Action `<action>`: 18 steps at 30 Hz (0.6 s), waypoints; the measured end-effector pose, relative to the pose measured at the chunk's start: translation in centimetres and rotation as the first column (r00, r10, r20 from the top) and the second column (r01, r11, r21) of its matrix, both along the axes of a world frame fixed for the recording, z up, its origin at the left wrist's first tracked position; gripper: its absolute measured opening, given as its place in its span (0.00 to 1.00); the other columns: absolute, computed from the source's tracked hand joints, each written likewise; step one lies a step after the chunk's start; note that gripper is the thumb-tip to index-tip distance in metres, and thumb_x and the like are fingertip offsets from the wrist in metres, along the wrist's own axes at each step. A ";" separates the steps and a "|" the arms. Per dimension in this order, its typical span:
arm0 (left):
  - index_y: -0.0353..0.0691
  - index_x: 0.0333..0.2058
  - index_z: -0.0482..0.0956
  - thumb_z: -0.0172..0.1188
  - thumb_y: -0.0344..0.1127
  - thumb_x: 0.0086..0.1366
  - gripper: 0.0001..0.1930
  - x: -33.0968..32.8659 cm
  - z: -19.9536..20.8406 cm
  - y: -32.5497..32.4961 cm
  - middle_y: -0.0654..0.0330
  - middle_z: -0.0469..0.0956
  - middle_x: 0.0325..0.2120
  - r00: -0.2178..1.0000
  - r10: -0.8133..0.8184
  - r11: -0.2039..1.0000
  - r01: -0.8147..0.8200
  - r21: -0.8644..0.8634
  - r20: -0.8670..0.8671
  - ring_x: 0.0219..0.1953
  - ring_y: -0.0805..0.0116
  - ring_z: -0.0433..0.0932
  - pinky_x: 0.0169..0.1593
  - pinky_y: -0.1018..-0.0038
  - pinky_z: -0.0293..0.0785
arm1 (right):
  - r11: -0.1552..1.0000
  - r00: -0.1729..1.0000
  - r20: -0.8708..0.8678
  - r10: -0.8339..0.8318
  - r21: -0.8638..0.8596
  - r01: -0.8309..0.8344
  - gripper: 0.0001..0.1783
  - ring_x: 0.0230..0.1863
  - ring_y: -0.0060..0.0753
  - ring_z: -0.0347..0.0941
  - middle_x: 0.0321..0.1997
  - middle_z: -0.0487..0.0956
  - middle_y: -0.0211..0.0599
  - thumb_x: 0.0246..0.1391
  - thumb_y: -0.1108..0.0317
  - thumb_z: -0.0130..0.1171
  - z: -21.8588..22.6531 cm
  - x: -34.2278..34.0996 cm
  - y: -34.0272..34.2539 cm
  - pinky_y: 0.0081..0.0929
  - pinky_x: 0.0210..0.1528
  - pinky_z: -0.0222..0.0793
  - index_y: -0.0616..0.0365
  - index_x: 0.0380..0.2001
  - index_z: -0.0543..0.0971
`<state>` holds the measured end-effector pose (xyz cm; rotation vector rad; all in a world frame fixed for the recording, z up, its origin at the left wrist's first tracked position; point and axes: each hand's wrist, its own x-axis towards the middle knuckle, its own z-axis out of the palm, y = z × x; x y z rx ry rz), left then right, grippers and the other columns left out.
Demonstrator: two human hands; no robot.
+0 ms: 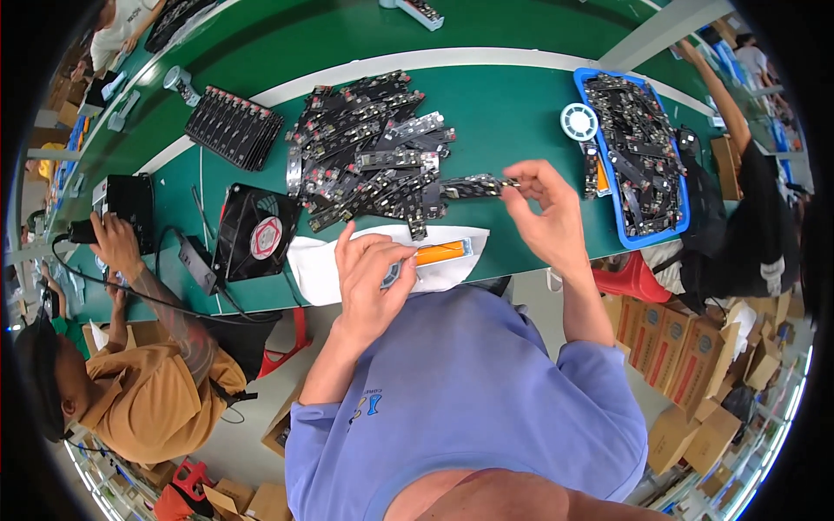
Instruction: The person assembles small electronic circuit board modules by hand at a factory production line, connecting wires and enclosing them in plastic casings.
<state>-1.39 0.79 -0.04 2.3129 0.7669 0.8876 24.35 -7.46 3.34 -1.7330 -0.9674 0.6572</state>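
Observation:
My left hand (373, 276) is closed around one end of a slim pale casing that carries an orange cylindrical cell (441, 253). A grey rounded part (391, 274) shows between its fingers. Under it lies a white sheet (317, 265) at the table's near edge. My right hand (547, 213) pinches the right end of a narrow black circuit board strip (472, 187) between thumb and fingers. The strip's other end meets a large heap of similar boards (373, 148), and whether it touches them I cannot tell.
A blue basket (619, 208) of loose boards stands at the right, beside a round white-headed device (579, 122). Leftward are a black fan (256, 233), a stacked row of boards (233, 128) and cables. A co-worker (156, 382) sits left; another person's arm (721, 95) reaches in at right.

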 end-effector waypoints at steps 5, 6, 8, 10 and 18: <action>0.43 0.37 0.85 0.71 0.27 0.57 0.09 0.0 0.0 -0.2 0.67 0.84 0.32 1.000 0.020 0.998 -0.019 0.055 -0.020 0.46 0.64 0.79 0.72 0.50 0.56 | 0.974 0.851 0.513 0.113 -0.227 0.008 0.14 0.54 0.50 0.76 0.51 0.82 0.45 0.54 0.76 0.68 -1.7 2.2 -3.0 0.40 0.55 0.73 0.63 0.45 0.82; 0.43 0.37 0.85 0.71 0.27 0.57 0.09 0.0 -0.1 -0.3 0.67 0.84 0.32 1.000 0.011 0.998 -0.010 0.054 -0.016 0.46 0.64 0.79 0.72 0.50 0.56 | 0.973 0.850 0.517 0.106 -0.228 0.017 0.14 0.54 0.50 0.76 0.51 0.82 0.45 0.54 0.76 0.68 -1.9 2.2 -3.2 0.40 0.55 0.73 0.63 0.45 0.82; 0.43 0.38 0.84 0.71 0.27 0.58 0.09 0.0 -0.2 -0.2 0.66 0.84 0.32 0.999 0.018 0.995 -0.014 0.098 -0.034 0.46 0.63 0.79 0.73 0.49 0.55 | 0.985 0.804 0.576 0.150 -0.018 -0.171 0.16 0.58 0.51 0.73 0.51 0.81 0.43 0.53 0.74 0.70 -2.1 1.9 -2.6 0.44 0.57 0.70 0.61 0.46 0.82; 0.43 0.38 0.84 0.71 0.27 0.58 0.09 0.1 -0.4 -0.2 0.66 0.84 0.33 0.999 0.022 0.995 -0.019 0.102 -0.035 0.46 0.63 0.79 0.73 0.49 0.55 | 0.966 0.788 0.581 0.204 0.009 -0.257 0.17 0.56 0.51 0.74 0.50 0.81 0.42 0.53 0.73 0.70 -2.5 2.0 -1.8 0.44 0.54 0.71 0.60 0.47 0.82; 0.42 0.38 0.82 0.69 0.27 0.60 0.08 0.5 -0.2 -0.5 0.65 0.83 0.35 0.996 0.056 0.996 -0.051 0.080 -0.068 0.49 0.61 0.79 0.73 0.48 0.53 | 0.947 0.701 0.654 0.283 -0.075 -0.312 0.14 0.43 0.46 0.79 0.44 0.81 0.43 0.59 0.76 0.63 -3.1 1.2 -1.4 0.39 0.45 0.75 0.61 0.49 0.80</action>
